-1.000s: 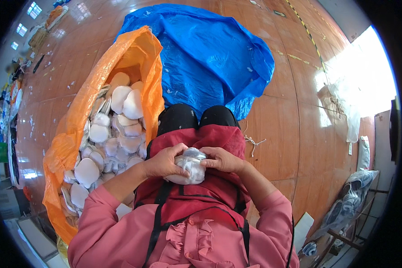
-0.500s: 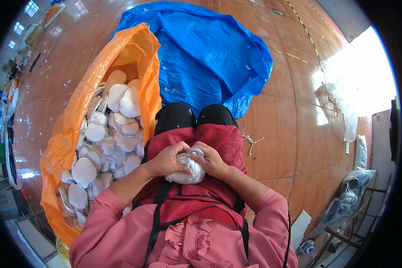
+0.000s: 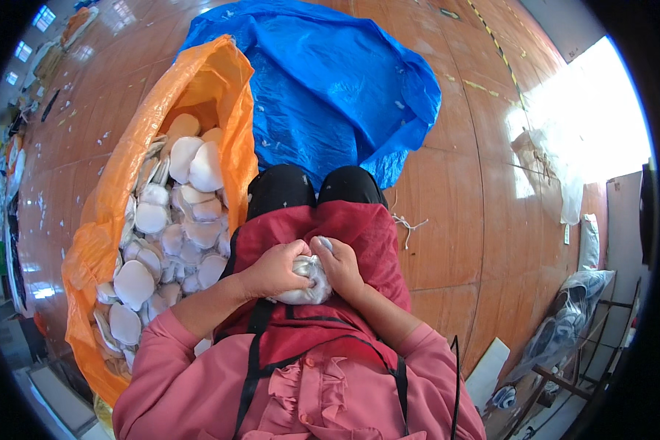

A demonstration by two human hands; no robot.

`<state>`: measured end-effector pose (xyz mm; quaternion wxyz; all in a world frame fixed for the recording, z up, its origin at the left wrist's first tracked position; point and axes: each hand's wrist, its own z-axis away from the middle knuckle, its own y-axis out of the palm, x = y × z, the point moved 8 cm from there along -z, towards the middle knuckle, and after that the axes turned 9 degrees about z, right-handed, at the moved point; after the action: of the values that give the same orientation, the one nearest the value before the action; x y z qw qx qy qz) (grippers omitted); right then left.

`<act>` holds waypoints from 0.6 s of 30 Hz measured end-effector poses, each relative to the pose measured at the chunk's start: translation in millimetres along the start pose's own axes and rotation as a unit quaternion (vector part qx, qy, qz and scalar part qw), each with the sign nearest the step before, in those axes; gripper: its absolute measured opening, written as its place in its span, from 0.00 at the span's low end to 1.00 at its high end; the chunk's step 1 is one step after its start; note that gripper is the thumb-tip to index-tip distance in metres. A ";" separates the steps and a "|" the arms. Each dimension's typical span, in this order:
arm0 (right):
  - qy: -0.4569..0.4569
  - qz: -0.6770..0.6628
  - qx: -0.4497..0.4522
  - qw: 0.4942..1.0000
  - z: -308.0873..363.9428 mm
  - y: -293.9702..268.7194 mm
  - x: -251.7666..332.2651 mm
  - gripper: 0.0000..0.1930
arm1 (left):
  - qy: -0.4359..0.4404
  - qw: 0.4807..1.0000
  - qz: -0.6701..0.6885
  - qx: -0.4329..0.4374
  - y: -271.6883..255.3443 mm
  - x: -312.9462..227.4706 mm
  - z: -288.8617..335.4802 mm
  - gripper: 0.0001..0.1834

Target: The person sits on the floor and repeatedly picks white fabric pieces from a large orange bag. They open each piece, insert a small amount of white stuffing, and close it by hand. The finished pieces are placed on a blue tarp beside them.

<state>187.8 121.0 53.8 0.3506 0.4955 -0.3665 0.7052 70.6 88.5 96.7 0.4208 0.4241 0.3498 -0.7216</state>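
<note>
Over my lap, on the red apron [image 3: 367, 235], both hands work at a soft white bundle [image 3: 308, 292] with a folded, slightly shiny surface. My left hand [image 3: 275, 270] wraps round its left side, thumb pressed into the top. Closed on the right side is my right hand [image 3: 341, 267], its thumb bent close to the left one. A pale bit shows by the right thumb; what it is I cannot make out. To my left, an orange woven sack [image 3: 143, 121] lies open, holding many white and cream oval pads [image 3: 133, 284].
A blue plastic sheet [image 3: 330, 88] spreads on the brown floor beyond my knees. White string [image 3: 411, 226] lies right of my legs. Farther right are a clear plastic bag [image 3: 565, 312] with things inside, a metal frame [image 3: 561, 381] and a white panel [image 3: 488, 370].
My right hand has turned more upright, and its fingers have curled in. The round pale piece under its thumb is now mostly hidden. My left hand keeps its grip. The view has shifted slightly.
</note>
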 end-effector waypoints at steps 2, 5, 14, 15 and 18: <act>0.042 -0.050 0.025 0.998 -1.5 5.6 -8.0 0.18 | 0.030 0.999 -0.037 -0.022 1.5 -2.9 3.3 0.23; 0.080 -0.103 0.046 0.990 -2.2 11.4 -16.4 0.18 | 0.086 0.993 -0.069 -0.042 2.1 -9.7 6.3 0.21; 0.213 -0.276 0.086 0.933 0.2 30.5 -41.9 0.15 | 0.204 0.963 -0.143 -0.104 10.0 -21.3 19.8 0.20; 0.223 -0.286 0.087 0.928 0.7 31.7 -43.1 0.14 | 0.210 0.958 -0.156 -0.115 12.7 -22.3 23.1 0.21; 0.230 -0.294 0.080 0.924 5.1 31.3 -40.1 0.14 | 0.234 0.945 -0.193 -0.124 19.0 -24.9 30.9 0.22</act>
<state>173.8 96.1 11.4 0.5754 0.4318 -0.0561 0.6923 85.1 61.9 128.8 0.2288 0.4498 0.6009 -0.6199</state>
